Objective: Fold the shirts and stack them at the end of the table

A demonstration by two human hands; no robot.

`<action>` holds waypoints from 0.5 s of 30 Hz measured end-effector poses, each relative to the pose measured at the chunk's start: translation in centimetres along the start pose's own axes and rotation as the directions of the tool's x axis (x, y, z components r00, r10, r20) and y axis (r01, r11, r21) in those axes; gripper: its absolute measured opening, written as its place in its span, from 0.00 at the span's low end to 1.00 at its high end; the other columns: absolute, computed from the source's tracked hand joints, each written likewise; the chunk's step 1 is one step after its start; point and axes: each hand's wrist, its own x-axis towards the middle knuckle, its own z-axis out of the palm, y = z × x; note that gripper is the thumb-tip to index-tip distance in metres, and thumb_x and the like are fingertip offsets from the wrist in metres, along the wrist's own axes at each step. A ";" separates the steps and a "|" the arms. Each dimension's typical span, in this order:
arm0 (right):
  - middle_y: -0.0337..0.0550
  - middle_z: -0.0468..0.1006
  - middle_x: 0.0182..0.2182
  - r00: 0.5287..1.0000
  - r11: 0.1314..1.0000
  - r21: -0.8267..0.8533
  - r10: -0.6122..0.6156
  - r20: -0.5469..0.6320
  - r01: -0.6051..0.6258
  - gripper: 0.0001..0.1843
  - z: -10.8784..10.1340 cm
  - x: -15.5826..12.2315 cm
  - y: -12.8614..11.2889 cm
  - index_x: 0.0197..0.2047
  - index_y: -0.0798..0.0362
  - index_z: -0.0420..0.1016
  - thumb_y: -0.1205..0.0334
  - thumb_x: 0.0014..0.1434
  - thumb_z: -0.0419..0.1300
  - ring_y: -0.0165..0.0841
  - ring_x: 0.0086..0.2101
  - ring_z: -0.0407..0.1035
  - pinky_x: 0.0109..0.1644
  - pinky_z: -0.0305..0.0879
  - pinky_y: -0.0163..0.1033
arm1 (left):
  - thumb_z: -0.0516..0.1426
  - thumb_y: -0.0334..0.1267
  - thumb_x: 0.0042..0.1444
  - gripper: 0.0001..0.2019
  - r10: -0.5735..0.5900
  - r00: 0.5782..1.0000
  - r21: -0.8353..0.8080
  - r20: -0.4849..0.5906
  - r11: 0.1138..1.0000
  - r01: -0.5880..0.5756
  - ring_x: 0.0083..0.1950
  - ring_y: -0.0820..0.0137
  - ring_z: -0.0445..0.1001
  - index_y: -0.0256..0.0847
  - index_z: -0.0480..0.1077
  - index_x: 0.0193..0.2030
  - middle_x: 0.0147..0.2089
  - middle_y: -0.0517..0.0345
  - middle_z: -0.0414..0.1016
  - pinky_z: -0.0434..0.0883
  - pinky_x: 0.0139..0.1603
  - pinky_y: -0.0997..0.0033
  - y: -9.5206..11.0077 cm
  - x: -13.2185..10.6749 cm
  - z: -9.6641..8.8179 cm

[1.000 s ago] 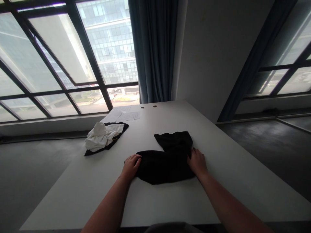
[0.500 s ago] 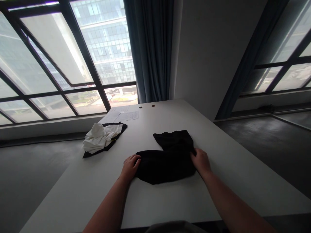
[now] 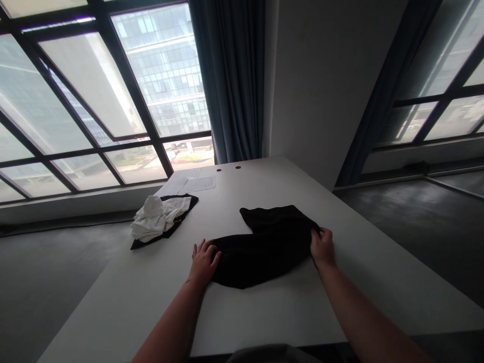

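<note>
A black garment (image 3: 264, 252) lies bent in a V on the white table, its exact kind hard to make out. At its left end rests my left hand (image 3: 204, 261), fingers spread over the cloth and pressing it down. My right hand (image 3: 322, 247) pinches the garment's right edge between thumb and fingers, pulling the cloth out to that side. One flap of the black fabric points away from me, up and to the left.
A crumpled white cloth (image 3: 151, 222) lies over a dark cloth (image 3: 140, 244) at the table's left edge. Printed sheets of paper (image 3: 200, 183) lie farther back. Two round cable holes sit near the table's (image 3: 124, 302) far end, by the blue curtain (image 3: 234, 80).
My right hand has moved right, drawing the garment's right edge outward so the fold there opens. My left hand stays in place with its fingers more spread.
</note>
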 end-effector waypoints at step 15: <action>0.50 0.79 0.47 0.978 0.922 0.356 0.191 -0.084 -0.150 0.34 -1.2 0.9 -0.5 0.61 0.53 0.69 0.45 0.56 0.62 0.44 0.47 0.75 0.58 0.70 0.53 | 0.56 0.49 0.66 0.16 -0.085 0.996 -0.020 -0.012 0.996 0.084 0.76 0.43 0.57 0.43 0.72 0.55 0.72 0.40 0.65 0.54 0.74 0.31 8.2 -2.3 4.8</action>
